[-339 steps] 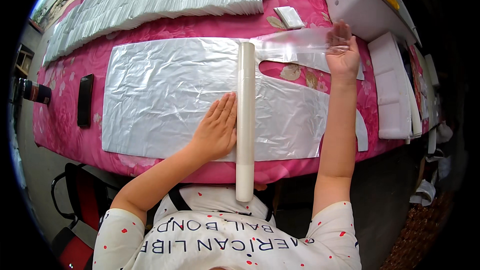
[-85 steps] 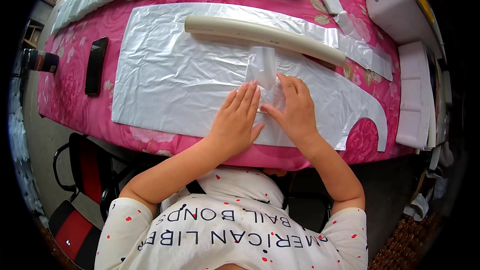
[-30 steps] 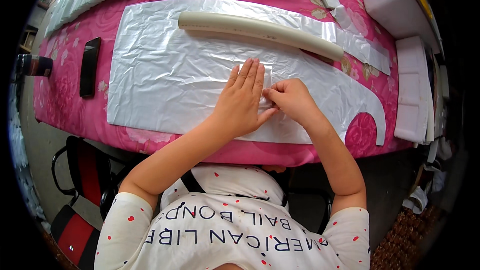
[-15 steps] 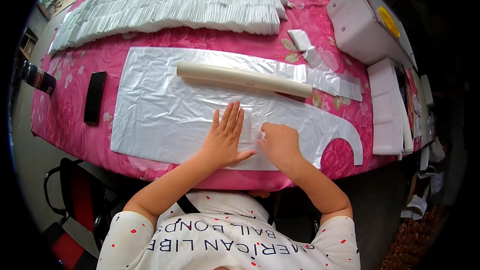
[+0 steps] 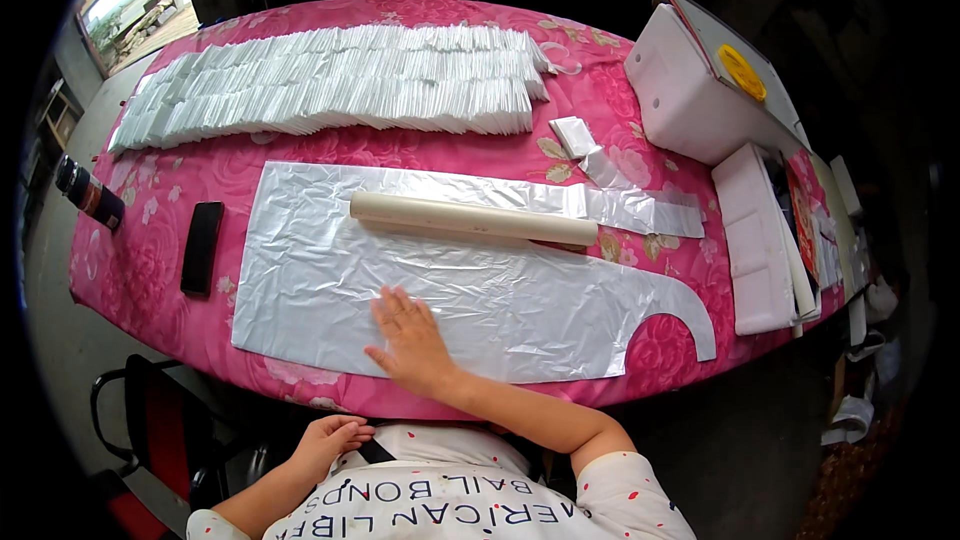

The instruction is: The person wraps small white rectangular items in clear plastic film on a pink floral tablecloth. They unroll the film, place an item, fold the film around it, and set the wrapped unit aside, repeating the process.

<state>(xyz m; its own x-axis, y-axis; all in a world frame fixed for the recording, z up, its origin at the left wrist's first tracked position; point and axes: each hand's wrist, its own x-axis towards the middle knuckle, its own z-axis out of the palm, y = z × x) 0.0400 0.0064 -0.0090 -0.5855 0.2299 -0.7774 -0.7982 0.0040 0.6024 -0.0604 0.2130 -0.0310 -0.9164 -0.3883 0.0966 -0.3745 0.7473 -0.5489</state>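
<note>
It looks like a small makeshift workroom: long rows of folded white packets fill the far left of the counter, draped in pink floral cloth, with plastic sheeting spread nearer. White foam boxes stand right, a chair near left; a doorway far left opens outdoors.

The tablecloth was bright pink — floral, with paler blooms and beige-green touches. The plastic sheet was silvery white, the tube cream, the phone black, the shirt white — red-speckled, dark-lettered.
</note>
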